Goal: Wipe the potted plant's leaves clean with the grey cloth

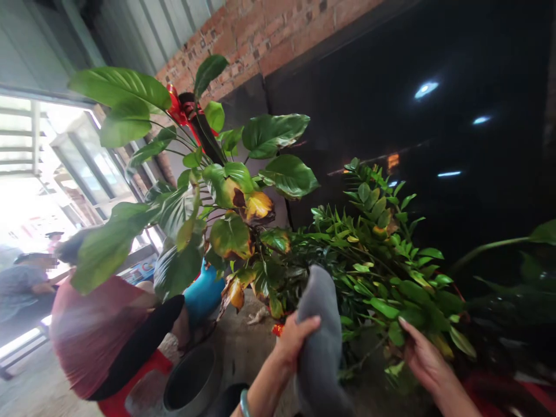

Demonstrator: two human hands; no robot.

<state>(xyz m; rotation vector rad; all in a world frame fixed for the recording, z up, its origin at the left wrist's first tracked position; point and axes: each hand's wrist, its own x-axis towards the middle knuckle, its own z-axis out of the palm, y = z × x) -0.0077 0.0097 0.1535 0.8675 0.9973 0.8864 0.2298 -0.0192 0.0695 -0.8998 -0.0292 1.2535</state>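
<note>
Cloth (321, 330) in left hand (293, 341) — plants (373, 266) behind, right hand (423, 356) beside leaves (396, 333), tub (193, 370) left

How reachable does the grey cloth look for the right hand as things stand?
Probably yes: the right hand is close by, fingertips at a green leaf, seemingly only foliage between it and the grey cloth in the left hand.

Daylight enters at left opening (26, 202), overexposed. Glare spots on dark panel (356, 127). Lower right dim, contents hard to confirm. Grey cloth (322, 336) slightly blurred. Edges stretched.
</note>
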